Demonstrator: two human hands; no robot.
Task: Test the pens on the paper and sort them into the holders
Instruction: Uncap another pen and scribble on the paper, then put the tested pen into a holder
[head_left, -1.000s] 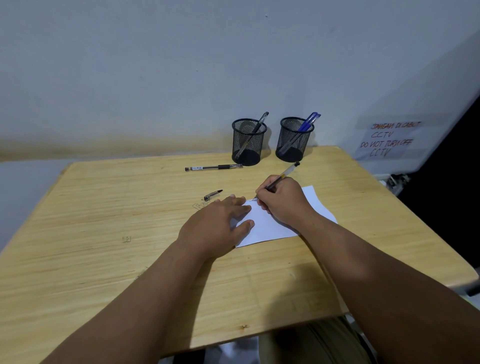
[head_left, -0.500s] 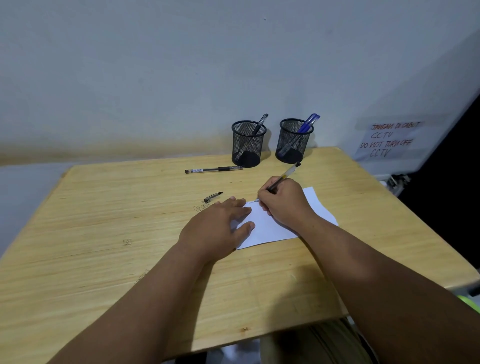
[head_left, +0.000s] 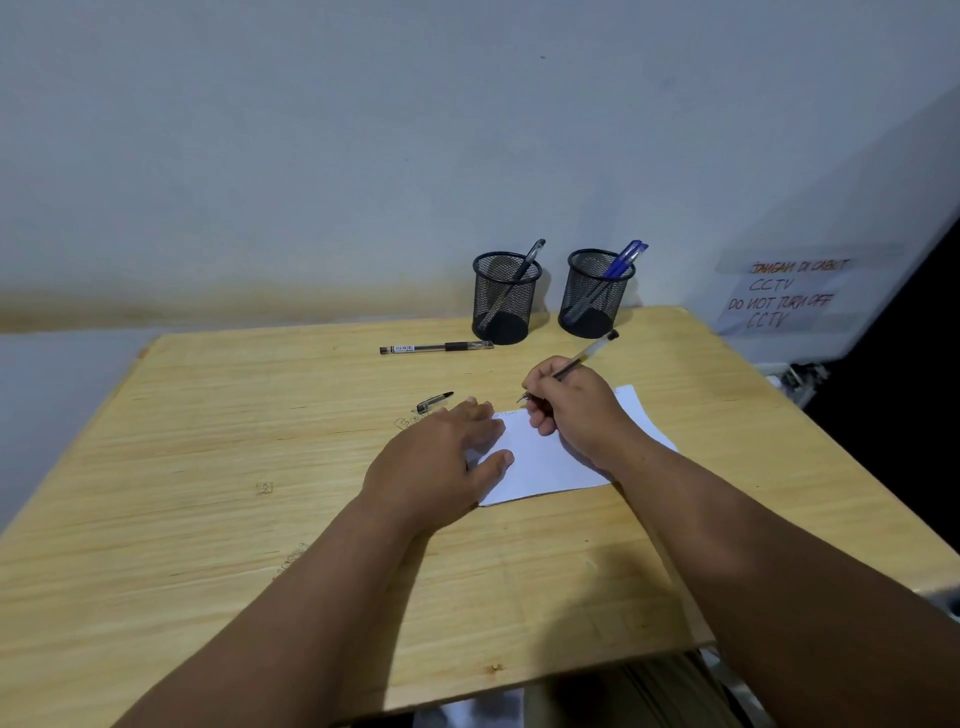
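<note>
We see a wooden table (head_left: 208, 519) against the wall. A sheet of paper (head_left: 545, 462) lies on it, our left hand (head_left: 441, 457) resting flat on its left edge with fingers relaxed. Our right hand (head_left: 576, 400) grips a clear pen (head_left: 587, 357), tip at the paper's top edge. Two mesh holders (head_left: 501, 299) (head_left: 595, 293) behind hold pens. A black pen (head_left: 436, 348) and a cap (head_left: 434, 401) lie loose.
</note>
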